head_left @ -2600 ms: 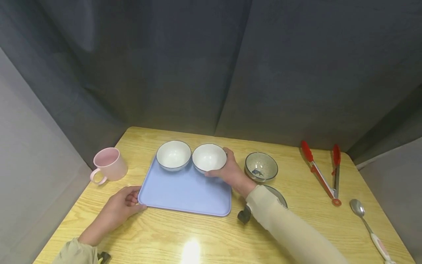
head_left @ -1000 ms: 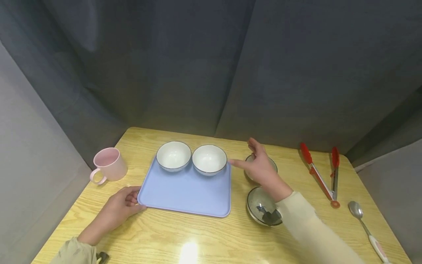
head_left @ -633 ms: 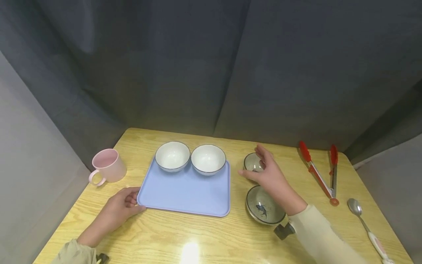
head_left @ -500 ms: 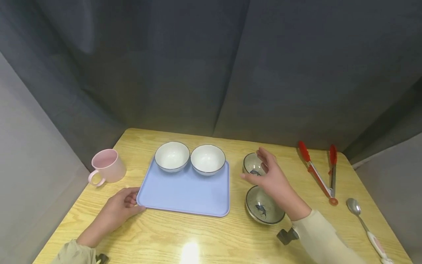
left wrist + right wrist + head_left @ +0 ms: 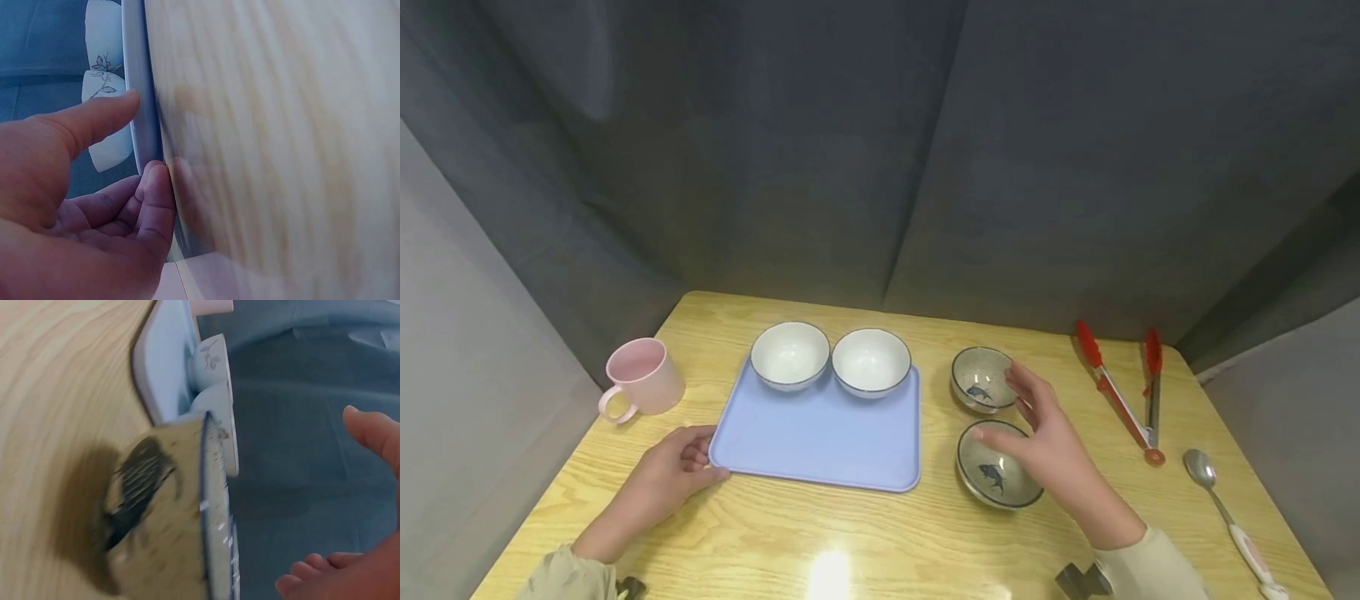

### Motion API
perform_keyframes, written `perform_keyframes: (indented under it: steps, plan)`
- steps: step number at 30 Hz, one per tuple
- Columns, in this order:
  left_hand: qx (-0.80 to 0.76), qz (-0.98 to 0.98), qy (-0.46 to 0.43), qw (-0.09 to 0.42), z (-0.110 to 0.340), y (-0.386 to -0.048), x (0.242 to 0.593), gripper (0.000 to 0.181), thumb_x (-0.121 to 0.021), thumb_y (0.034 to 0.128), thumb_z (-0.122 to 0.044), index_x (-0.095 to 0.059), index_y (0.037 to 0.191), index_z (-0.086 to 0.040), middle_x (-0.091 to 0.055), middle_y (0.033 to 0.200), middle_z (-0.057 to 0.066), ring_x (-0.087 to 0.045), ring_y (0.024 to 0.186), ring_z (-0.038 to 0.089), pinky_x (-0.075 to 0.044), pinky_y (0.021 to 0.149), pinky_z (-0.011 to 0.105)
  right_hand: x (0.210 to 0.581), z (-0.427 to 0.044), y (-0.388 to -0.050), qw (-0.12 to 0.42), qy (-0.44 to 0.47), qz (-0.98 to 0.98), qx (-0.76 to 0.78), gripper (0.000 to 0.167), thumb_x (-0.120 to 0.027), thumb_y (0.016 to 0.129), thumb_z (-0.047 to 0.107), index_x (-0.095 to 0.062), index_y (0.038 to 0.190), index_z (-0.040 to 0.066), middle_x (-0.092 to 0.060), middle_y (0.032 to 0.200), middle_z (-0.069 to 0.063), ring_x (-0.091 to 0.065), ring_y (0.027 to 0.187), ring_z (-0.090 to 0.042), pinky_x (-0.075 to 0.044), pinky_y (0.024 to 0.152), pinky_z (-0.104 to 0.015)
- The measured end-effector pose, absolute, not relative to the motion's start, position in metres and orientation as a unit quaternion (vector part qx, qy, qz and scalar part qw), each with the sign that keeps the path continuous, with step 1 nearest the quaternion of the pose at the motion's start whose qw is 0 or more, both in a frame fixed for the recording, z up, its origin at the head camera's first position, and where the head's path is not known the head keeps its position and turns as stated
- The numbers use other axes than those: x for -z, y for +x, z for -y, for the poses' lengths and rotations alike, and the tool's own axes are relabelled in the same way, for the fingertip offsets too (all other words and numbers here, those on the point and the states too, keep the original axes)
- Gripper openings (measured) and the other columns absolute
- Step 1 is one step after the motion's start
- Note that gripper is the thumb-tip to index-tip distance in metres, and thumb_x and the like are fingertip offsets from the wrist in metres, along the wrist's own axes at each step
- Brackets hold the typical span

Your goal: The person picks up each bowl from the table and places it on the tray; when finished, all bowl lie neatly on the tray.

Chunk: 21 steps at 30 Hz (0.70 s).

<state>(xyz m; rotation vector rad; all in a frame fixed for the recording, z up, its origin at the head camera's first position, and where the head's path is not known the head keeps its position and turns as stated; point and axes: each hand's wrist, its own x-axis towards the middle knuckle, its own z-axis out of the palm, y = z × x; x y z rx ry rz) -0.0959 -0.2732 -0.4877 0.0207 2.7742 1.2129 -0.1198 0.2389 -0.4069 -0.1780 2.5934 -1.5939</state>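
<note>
My left hand (image 5: 673, 467) holds the near left corner of a blue tray (image 5: 820, 442), thumb at its front edge and fingers curled at the side; the left wrist view shows the thumb and fingers at the tray rim (image 5: 140, 75). Two white bowls, a left one (image 5: 790, 357) and a right one (image 5: 872, 363), sit side by side along the tray's back. Right of the tray stand two speckled grey bowls with fish drawings, a far one (image 5: 976, 373) and a near one (image 5: 988, 479). Above the near bowl hovers my right hand (image 5: 1048, 437), empty, thumb and fingers spread apart.
A pink mug (image 5: 643, 379) stands left of the tray. Over on the right lie red-tipped tongs (image 5: 1120, 404), spread apart, and a metal spoon (image 5: 1228, 517) with a white-and-pink handle. A dark curtain (image 5: 880, 167) hangs behind the wooden table (image 5: 760, 542).
My right hand has let go of the right white bowl on the tray, then moved right and nearer, over the near speckled bowl. The left hand stays at the tray corner.
</note>
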Motion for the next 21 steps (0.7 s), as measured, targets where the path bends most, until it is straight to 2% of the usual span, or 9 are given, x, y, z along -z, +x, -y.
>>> perform_keyframes:
  steps: [3,6,9,11,13,21]
  plan:
    - [-0.4,-0.915,0.01,0.056,0.274,-0.096,0.488,0.072,-0.093,0.0928,-0.018,-0.061,0.15,0.011,-0.073,0.118,0.014,-0.068,0.098,0.015,-0.061,0.081,0.02,0.413,-0.247,-0.115,0.048,-0.057,-0.851,0.519,0.117,-0.091,0.096,0.024,-0.011,0.18,0.01,-0.021,0.185,-0.021,-0.02,0.173,-0.046,-0.023,0.138,-0.064]
    - [-0.4,-0.915,0.009,0.058,0.274,-0.097,0.488,0.071,-0.093,0.0928,-0.018,-0.061,0.15,0.011,-0.073,0.118,0.014,-0.068,0.098,0.014,-0.061,0.081,0.019,0.419,-0.254,-0.11,0.048,-0.058,-0.853,0.517,0.116,-0.091,0.096,0.022,-0.012,0.179,0.009,-0.021,0.185,-0.022,-0.019,0.172,-0.049,-0.024,0.137,-0.058]
    - [-0.398,-0.915,0.011,0.059,0.274,-0.098,0.489,0.071,-0.093,0.093,-0.017,-0.06,0.15,0.011,-0.072,0.118,0.014,-0.068,0.098,0.015,-0.061,0.081,0.019,0.427,-0.259,-0.105,0.046,-0.055,-0.853,0.517,0.116,-0.092,0.095,0.021,-0.013,0.179,0.008,-0.021,0.184,-0.023,-0.019,0.171,-0.051,-0.029,0.138,-0.025]
    - [-0.399,-0.915,0.01,0.06,0.274,-0.098,0.489,0.072,-0.093,0.0928,-0.017,-0.06,0.15,0.011,-0.072,0.118,0.014,-0.068,0.099,0.016,-0.061,0.081,0.019,0.431,-0.262,-0.101,0.046,-0.052,-0.852,0.518,0.117,-0.092,0.093,0.021,-0.014,0.179,0.007,-0.022,0.184,-0.024,-0.019,0.171,-0.053,-0.029,0.125,-0.003]
    - [-0.4,-0.915,0.011,0.062,0.275,-0.098,0.488,0.072,-0.093,0.093,-0.017,-0.06,0.15,0.011,-0.072,0.119,0.014,-0.068,0.099,0.017,-0.061,0.081,0.019,0.436,-0.263,-0.098,0.043,-0.054,-0.851,0.521,0.117,-0.093,0.092,0.02,-0.015,0.178,0.007,-0.023,0.184,-0.024,-0.019,0.17,-0.054,-0.025,0.11,0.008]
    - [-0.404,-0.913,0.013,0.06,0.275,-0.097,0.49,0.072,-0.093,0.0929,-0.019,-0.06,0.15,0.011,-0.072,0.119,0.014,-0.068,0.098,0.015,-0.061,0.081,0.019,0.448,-0.267,-0.092,0.015,-0.078,-0.849,0.522,0.112,-0.094,0.089,0.012,-0.023,0.175,0.003,-0.029,0.178,-0.028,-0.023,0.166,-0.059,-0.024,0.111,0.008]
